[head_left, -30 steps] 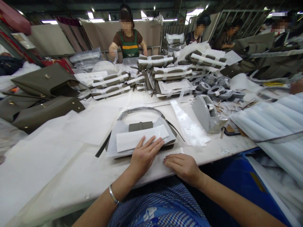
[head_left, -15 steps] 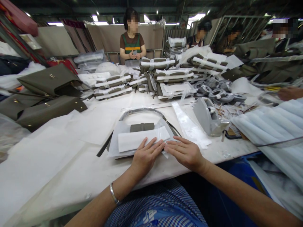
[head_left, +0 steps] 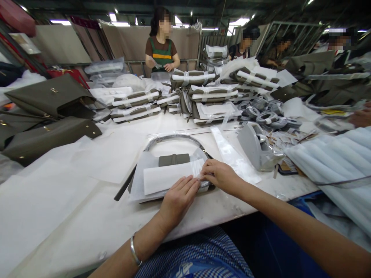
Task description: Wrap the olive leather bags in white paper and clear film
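A flat olive handbag wrapped in white paper lies in front of me on the white table, its curved handle at the far side. My left hand lies flat with fingers stretched on the paper's near edge. My right hand rests at the paper's right end, its fingers curled and pinched on that end.
A grey tape dispenser and a clear plastic strip sit to the right. Wrapped bags are stacked beyond, olive bags at the left, white foam rolls at the right. A person in a green apron stands across the table.
My right hand moved from the table's near edge up to the right end of the paper and closed on it. My left hand stayed on the paper.
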`<control>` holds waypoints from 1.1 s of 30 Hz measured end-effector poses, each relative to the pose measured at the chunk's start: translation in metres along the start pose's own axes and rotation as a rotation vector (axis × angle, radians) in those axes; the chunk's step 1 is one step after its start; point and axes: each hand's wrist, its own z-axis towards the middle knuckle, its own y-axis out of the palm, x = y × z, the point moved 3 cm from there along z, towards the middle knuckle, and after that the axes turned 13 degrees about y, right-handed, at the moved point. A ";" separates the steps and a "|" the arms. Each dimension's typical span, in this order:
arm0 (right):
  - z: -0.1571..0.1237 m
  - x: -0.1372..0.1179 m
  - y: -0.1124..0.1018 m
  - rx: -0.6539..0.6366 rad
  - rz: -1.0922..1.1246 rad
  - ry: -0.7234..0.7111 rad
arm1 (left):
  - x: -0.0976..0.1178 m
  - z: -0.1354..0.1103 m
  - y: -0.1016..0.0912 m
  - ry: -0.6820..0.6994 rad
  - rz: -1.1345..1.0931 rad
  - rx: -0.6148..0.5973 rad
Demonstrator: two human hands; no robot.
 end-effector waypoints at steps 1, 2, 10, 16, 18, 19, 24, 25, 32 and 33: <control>0.002 -0.001 0.000 -0.024 -0.009 0.004 | 0.000 0.001 -0.001 0.002 -0.006 -0.004; 0.004 -0.002 -0.001 -0.044 -0.020 0.005 | 0.000 0.001 -0.001 0.003 -0.011 -0.005; 0.012 -0.004 -0.001 -0.142 -0.057 0.058 | 0.001 0.003 -0.001 -0.002 -0.018 -0.011; 0.022 -0.001 -0.002 -0.220 0.003 0.118 | -0.001 0.004 -0.004 -0.012 -0.049 -0.040; 0.026 -0.002 -0.004 -0.253 -0.007 0.120 | -0.002 0.003 -0.004 -0.009 -0.041 -0.054; 0.029 -0.003 -0.006 -0.274 -0.009 0.127 | -0.002 0.002 -0.004 -0.001 -0.035 -0.064; 0.039 -0.001 -0.008 -0.390 0.041 0.189 | -0.001 0.001 -0.002 0.042 0.003 -0.099; 0.039 0.000 -0.007 -0.395 0.061 0.197 | 0.000 0.002 -0.001 0.032 0.020 -0.096; 0.010 0.011 -0.010 -0.105 0.316 0.150 | 0.000 0.004 0.005 0.002 0.074 -0.067; 0.001 0.018 -0.016 -0.030 0.339 0.147 | -0.001 0.002 0.006 0.006 0.075 -0.071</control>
